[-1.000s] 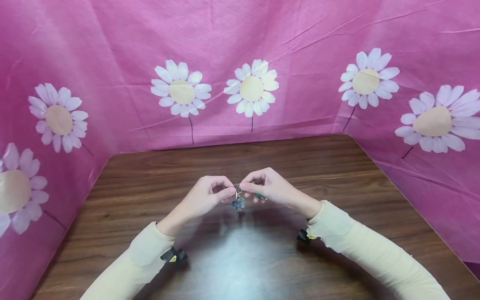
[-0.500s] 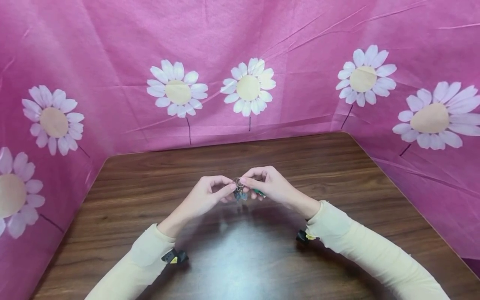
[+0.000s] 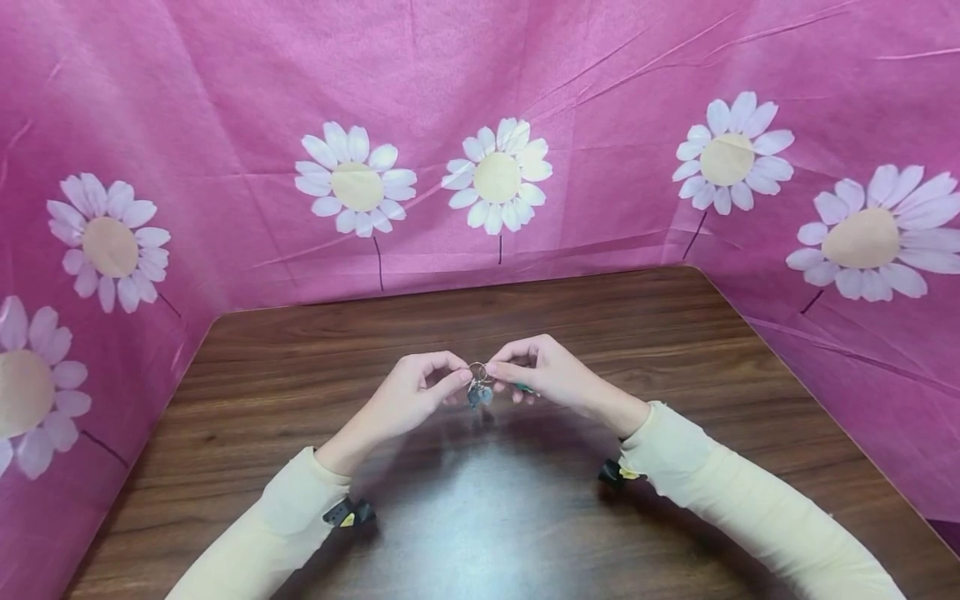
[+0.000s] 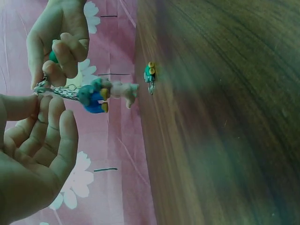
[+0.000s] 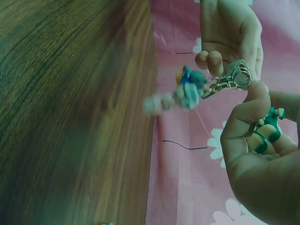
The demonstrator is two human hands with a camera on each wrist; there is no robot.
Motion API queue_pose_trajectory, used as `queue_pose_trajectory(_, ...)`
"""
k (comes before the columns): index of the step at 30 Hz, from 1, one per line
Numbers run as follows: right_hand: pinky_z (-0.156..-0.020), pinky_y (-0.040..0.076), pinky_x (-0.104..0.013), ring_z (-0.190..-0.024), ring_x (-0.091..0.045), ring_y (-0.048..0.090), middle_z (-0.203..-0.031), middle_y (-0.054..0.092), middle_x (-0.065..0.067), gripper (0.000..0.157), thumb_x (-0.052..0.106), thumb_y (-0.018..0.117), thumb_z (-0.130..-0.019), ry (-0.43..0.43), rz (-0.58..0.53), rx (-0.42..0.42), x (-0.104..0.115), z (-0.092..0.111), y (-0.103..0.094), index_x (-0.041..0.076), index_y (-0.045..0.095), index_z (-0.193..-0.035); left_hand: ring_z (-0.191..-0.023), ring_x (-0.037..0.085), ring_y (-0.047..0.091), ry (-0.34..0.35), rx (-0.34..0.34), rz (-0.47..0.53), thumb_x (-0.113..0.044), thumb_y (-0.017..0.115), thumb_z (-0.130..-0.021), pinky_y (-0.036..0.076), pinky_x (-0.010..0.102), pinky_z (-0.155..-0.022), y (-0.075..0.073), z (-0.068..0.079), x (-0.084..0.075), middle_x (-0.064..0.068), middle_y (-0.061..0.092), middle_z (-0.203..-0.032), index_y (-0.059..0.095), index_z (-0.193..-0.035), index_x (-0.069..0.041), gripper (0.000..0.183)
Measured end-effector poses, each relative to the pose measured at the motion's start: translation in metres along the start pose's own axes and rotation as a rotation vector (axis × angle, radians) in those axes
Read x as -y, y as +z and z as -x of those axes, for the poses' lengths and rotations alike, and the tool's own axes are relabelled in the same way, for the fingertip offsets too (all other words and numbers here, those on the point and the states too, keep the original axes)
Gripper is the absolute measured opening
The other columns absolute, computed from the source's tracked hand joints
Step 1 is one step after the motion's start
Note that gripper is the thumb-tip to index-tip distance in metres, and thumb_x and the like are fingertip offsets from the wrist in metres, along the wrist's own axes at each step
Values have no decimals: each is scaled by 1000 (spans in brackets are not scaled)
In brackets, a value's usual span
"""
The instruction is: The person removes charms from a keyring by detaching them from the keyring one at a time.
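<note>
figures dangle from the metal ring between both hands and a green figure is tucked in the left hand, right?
Not the left hand: the right wrist view shows the green figure tucked in the right hand. The other figures do dangle from the metal ring between both hands.

Keyring [image 3: 477, 392] between both hands [image 3: 402, 396] [image 3: 553, 375]

Widest way in: near side of the glossy brown wood-grain table [image 3: 480, 517], between the cream left sleeve [image 3: 258, 521] and cream right sleeve [image 3: 738, 487]. Left hand [image 3: 405, 392] and right hand [image 3: 553, 375] block its far end, silvery metal keyring [image 5: 241, 75] with blue, teal and pink figures [image 4: 96, 96] hanging between. Strips passable outside both sleeves, up to daisy-printed pink cloth [image 3: 615, 75]. Small green-and-yellow figure [image 4: 149, 70] on the wood, toward the far edge.
</note>
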State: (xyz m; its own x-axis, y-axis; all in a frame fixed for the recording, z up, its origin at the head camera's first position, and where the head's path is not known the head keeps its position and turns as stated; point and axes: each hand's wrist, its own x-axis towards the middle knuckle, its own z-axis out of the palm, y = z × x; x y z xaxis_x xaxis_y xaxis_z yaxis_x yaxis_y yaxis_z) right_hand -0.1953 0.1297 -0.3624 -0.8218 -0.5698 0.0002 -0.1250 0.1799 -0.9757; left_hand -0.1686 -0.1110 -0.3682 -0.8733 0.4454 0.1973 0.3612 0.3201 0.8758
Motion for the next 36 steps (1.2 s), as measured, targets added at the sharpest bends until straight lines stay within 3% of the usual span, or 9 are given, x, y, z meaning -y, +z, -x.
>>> queue_pose_trajectory(2,-49,49,-26,-57,-12,58,-78,72,-11,18,19,69,-99,6,15,2,1,1,0,2,75,-102,-74,27,68,11,9,-39,-21,64,-101,58,37,-65,0,-1,0,5,71,-85,74,-99,-10,15)
queue_pose_trajectory(6,-49,50,-27,-58,-14,59,-81,71,-16,19,20,69,-98,10,39,18,2,1,-1,2,75,-102,-70,20,66,35,48,-86,-18,65,-101,55,29,-60,-1,-2,-2,4,69,-79,74,-96,-10,12)
queue_pose_trajectory(9,-49,50,-27,-58,-17,59,-80,72,-15,19,22,70,-97,11,70,43,2,0,-2,4,76,-101,-70,16,65,35,92,-90,-17,65,-100,57,29,-62,-3,-3,-3,-2,67,-77,73,-95,-10,12)
queue_pose_trajectory(12,-49,49,-27,-58,-19,59,-77,72,-9,18,23,70,-97,9,89,62,2,-1,-2,6,76,-100,-72,23,68,12,139,-54,-17,65,-100,60,36,-66,-4,-4,-4,-2,67,-79,73,-97,-7,13)
queue_pose_trajectory(15,-49,49,-26,-58,-18,60,-77,71,-8,17,21,69,-98,8,59,33,1,-1,-1,5,76,-100,-76,34,69,-40,164,72,-17,63,-102,60,49,-72,-5,-5,-2,7,71,-85,72,-103,-2,17)
queue_pose_trajectory(19,-50,48,-24,-58,-13,59,-80,71,-11,19,20,69,-98,13,-57,-37,0,-2,2,2,74,-104,-80,33,70,-134,128,265,-16,65,-101,56,61,-81,-3,-6,3,17,73,-93,71,-109,3,21)
queue_pose_trajectory(22,-51,47,-23,-58,-11,58,-82,72,-11,22,20,69,-98,29,-143,-65,-2,-3,5,0,73,-106,-83,31,71,-176,91,320,-17,68,-99,55,62,-84,0,-6,7,17,74,-92,71,-110,4,23)
queue_pose_trajectory(29,-50,46,-21,-58,-10,59,-83,73,-9,21,17,70,-97,66,-217,-61,-9,-5,6,-2,72,-106,-87,47,67,-175,21,305,-16,69,-99,56,62,-82,7,-4,9,26,71,-95,71,-108,3,21)
queue_pose_trajectory(36,-50,45,-21,-59,-11,59,-86,74,-13,19,18,70,-97,61,-213,-36,-11,-4,6,0,74,-104,-87,46,68,-172,-13,274,-18,72,-97,54,64,-82,10,-4,10,28,71,-97,71,-106,0,21)
